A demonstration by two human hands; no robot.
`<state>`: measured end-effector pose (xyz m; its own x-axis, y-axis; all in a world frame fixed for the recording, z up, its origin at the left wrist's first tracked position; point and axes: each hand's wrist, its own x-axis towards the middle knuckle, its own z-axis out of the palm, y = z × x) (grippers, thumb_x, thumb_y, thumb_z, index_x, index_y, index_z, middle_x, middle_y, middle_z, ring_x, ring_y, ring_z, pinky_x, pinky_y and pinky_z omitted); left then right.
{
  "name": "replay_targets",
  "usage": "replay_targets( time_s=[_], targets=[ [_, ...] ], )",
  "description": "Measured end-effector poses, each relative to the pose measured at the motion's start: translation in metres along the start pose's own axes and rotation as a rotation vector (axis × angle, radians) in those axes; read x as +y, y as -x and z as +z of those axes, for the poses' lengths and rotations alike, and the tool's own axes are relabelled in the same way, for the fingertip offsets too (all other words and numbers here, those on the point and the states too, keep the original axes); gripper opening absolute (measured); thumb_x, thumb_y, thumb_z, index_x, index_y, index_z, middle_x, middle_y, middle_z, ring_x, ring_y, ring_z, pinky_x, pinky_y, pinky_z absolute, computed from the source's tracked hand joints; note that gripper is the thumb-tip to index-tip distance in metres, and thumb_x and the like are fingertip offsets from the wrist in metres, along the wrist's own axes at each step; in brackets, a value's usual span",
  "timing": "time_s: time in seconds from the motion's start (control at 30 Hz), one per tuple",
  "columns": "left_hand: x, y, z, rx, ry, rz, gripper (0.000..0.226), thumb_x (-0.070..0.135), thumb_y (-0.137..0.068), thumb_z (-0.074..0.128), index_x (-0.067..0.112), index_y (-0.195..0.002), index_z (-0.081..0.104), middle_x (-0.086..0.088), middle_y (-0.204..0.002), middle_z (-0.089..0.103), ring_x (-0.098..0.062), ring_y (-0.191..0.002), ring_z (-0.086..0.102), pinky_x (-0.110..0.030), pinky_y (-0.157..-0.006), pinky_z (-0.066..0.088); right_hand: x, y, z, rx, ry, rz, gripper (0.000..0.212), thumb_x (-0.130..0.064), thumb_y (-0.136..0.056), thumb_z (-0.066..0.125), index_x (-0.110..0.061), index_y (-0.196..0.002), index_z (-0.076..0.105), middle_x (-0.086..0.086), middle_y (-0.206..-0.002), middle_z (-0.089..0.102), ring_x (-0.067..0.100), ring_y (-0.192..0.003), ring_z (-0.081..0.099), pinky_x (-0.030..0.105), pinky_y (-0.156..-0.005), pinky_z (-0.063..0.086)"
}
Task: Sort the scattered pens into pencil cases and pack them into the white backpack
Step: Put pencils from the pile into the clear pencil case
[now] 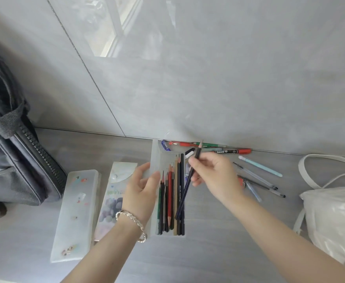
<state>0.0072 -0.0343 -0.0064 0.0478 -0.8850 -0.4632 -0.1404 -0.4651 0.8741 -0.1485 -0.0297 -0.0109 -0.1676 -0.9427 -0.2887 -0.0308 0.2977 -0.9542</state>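
Note:
An open translucent pencil case [157, 158] lies in the middle of the table with several pencils [170, 201] lined up inside. My left hand [142, 193] grips the case's left edge. My right hand [212, 176] holds a dark blue pencil [184, 195] slanted over the case, point up. Scattered pens [255, 176] lie to the right and along the wall, among them a red marker [233, 151] and a light blue pen [261, 166]. The white backpack [335, 217] sits at the right edge, straps toward the wall.
Two closed pencil cases lie left of the open one: a frosted case [76, 213] with small stickers and a case with a grape print [112, 199]. A grey backpack [14, 160] stands at the far left. A tiled wall [208, 78] bounds the table at the back.

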Motion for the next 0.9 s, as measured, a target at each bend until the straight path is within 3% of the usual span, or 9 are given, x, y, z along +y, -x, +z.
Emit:
replay_targets(
  time_s=[0.1,0.23,0.37,0.43,0.57,0.67,0.73,0.8,0.9],
  targets=[
    [0.002,0.008,0.004,0.006,0.093,-0.032,0.021,0.017,-0.091,0.05,0.023,-0.11,0.053,-0.001,-0.079,0.064,-0.018,-0.083,0.061,-0.042,-0.082,0.052,0.015,0.005,0.007,0.03,0.226,-0.018,0.006,-0.017,-0.086,0.063,-0.012,-0.083,0.065,0.0,-0.062,0.056,0.006,-0.046,0.052,0.021,-0.048,0.047],
    [0.002,0.014,0.008,0.004,0.127,-0.043,0.025,0.018,-0.091,0.051,0.02,-0.115,0.055,-0.005,-0.086,0.064,-0.023,-0.093,0.062,-0.043,-0.082,0.052,0.033,0.018,0.01,0.114,0.568,-0.149,0.034,-0.031,-0.082,0.066,-0.017,-0.112,0.06,-0.008,-0.085,0.047,-0.001,-0.07,0.044,0.009,-0.067,0.037],
    [0.001,0.014,0.012,-0.005,0.099,-0.02,0.028,0.019,-0.091,0.05,0.018,-0.119,0.055,0.001,-0.079,0.065,-0.02,-0.091,0.062,-0.038,-0.077,0.052,0.04,0.029,0.012,0.023,0.53,-0.173,0.064,-0.035,-0.084,0.063,-0.022,-0.138,0.033,-0.008,-0.124,0.036,0.004,-0.119,0.038,0.01,-0.096,0.026],
    [0.001,0.014,0.015,-0.01,0.082,-0.009,0.026,0.02,-0.09,0.051,0.022,-0.116,0.056,0.008,-0.07,0.069,-0.016,-0.089,0.063,-0.037,-0.077,0.053,0.043,0.029,0.014,-0.032,0.526,-0.146,0.07,-0.039,-0.086,0.059,-0.024,-0.143,0.022,-0.005,-0.14,0.028,0.004,-0.132,0.027,0.009,-0.1,0.019],
    [0.004,0.012,0.02,-0.018,0.069,-0.002,0.024,0.02,-0.09,0.051,0.025,-0.112,0.058,0.02,-0.06,0.069,-0.011,-0.083,0.064,-0.04,-0.082,0.054,0.043,0.03,0.012,-0.085,0.555,-0.091,0.073,-0.043,-0.087,0.055,-0.028,-0.145,0.014,-0.008,-0.147,0.022,0.002,-0.135,0.024,0.011,-0.101,0.019],
    [0.006,0.005,0.021,-0.025,0.029,0.014,0.018,0.021,-0.09,0.052,0.034,-0.102,0.058,0.021,-0.058,0.068,-0.006,-0.074,0.063,-0.039,-0.08,0.053,0.037,0.025,0.007,-0.109,0.48,-0.096,0.071,-0.043,-0.086,0.054,-0.027,-0.145,0.017,-0.014,-0.139,0.027,-0.002,-0.13,0.025,0.016,-0.105,0.021],
    [0.01,-0.002,0.021,-0.036,-0.02,0.028,0.018,0.021,-0.09,0.052,0.039,-0.094,0.055,0.021,-0.055,0.067,0.004,-0.059,0.06,-0.035,-0.076,0.053,0.036,0.008,-0.006,-0.002,0.472,-0.145,0.059,-0.037,-0.09,0.049,-0.02,-0.142,0.027,-0.015,-0.133,0.032,0.001,-0.127,0.032,0.02,-0.106,0.025],
    [0.013,-0.008,0.022,-0.036,-0.04,0.031,0.018,0.019,-0.09,0.052,0.035,-0.099,0.053,0.016,-0.057,0.067,0.011,-0.051,0.057,-0.028,-0.072,0.051,0.039,-0.024,-0.026,0.129,0.609,-0.196,0.038,-0.022,-0.094,0.048,-0.01,-0.131,0.047,-0.001,-0.129,0.048,0.015,-0.12,0.047,0.021,-0.102,0.032],
    [0.016,-0.015,0.022,-0.005,-0.052,0.023,0.019,0.018,-0.09,0.053,0.031,-0.105,0.052,0.012,-0.069,0.065,0.01,-0.051,0.057,-0.029,-0.072,0.051,0.045,-0.077,-0.049,0.116,0.925,-0.12,0.025,-0.005,-0.092,0.044,-0.002,-0.107,0.063,0.015,-0.11,0.062,0.033,-0.096,0.06,0.04,-0.084,0.05]
  ],
)
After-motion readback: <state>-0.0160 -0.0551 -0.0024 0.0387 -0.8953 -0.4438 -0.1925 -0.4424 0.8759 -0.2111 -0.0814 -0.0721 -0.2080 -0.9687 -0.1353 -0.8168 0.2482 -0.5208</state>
